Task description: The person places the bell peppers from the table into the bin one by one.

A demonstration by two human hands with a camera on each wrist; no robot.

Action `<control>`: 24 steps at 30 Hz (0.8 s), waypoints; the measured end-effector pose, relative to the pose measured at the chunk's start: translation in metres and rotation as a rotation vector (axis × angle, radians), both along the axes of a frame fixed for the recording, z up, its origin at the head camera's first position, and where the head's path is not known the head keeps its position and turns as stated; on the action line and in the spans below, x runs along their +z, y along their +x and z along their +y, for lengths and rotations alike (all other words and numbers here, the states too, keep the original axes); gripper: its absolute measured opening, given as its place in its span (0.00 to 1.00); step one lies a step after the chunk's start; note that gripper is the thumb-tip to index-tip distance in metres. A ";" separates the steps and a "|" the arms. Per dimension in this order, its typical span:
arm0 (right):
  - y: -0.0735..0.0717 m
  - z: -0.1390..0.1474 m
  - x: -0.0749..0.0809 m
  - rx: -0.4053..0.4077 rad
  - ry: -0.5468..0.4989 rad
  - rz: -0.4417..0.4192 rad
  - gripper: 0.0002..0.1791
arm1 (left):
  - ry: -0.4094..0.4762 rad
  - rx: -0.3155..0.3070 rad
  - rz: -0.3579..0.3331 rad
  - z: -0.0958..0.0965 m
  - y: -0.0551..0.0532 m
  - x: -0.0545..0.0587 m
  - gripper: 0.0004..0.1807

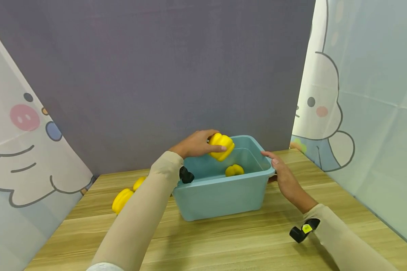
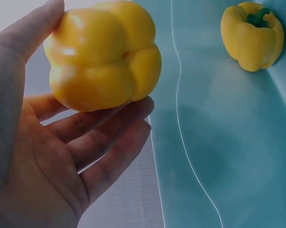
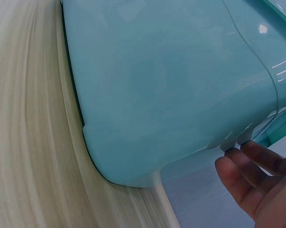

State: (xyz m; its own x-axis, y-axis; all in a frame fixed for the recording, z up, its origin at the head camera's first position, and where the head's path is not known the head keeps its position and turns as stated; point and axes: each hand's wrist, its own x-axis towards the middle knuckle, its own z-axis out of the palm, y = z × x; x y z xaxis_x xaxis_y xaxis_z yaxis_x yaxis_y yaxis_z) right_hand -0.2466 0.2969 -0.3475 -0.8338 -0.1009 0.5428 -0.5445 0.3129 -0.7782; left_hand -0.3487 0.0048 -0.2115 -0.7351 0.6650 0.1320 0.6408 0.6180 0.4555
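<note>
My left hand [image 1: 197, 143] holds a yellow bell pepper [image 1: 222, 146] above the light blue plastic bin [image 1: 224, 197]. In the left wrist view, thumb and fingers pinch this pepper [image 2: 105, 57] from opposite sides, its bottom facing the camera. Inside the bin, another yellow bell pepper [image 1: 234, 170] with a green stem rests against a wall. At the bin's right end my right hand [image 1: 286, 178] grips the rim, thumb on top and fingers beneath. The right wrist view shows those fingertips [image 3: 228, 166] touching the bin's outer side near the rim.
Two more yellow peppers, one nearer [image 1: 122, 200] and one farther [image 1: 140, 182], lie on the wooden table [image 1: 217, 244] left of the bin, partly behind my left sleeve. A grey cloth wall [image 1: 190, 75] stands behind the table, with cartoon-printed curtains on both sides.
</note>
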 end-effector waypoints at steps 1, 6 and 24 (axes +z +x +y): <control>0.000 0.000 0.000 0.000 0.000 -0.001 0.29 | 0.000 0.000 -0.003 0.000 0.000 0.000 0.37; 0.000 -0.001 0.001 -0.004 -0.004 -0.008 0.29 | -0.008 0.010 -0.015 0.000 0.000 -0.001 0.39; 0.003 0.000 0.015 0.025 0.010 -0.121 0.29 | 0.041 0.012 -0.020 -0.005 0.000 -0.006 0.32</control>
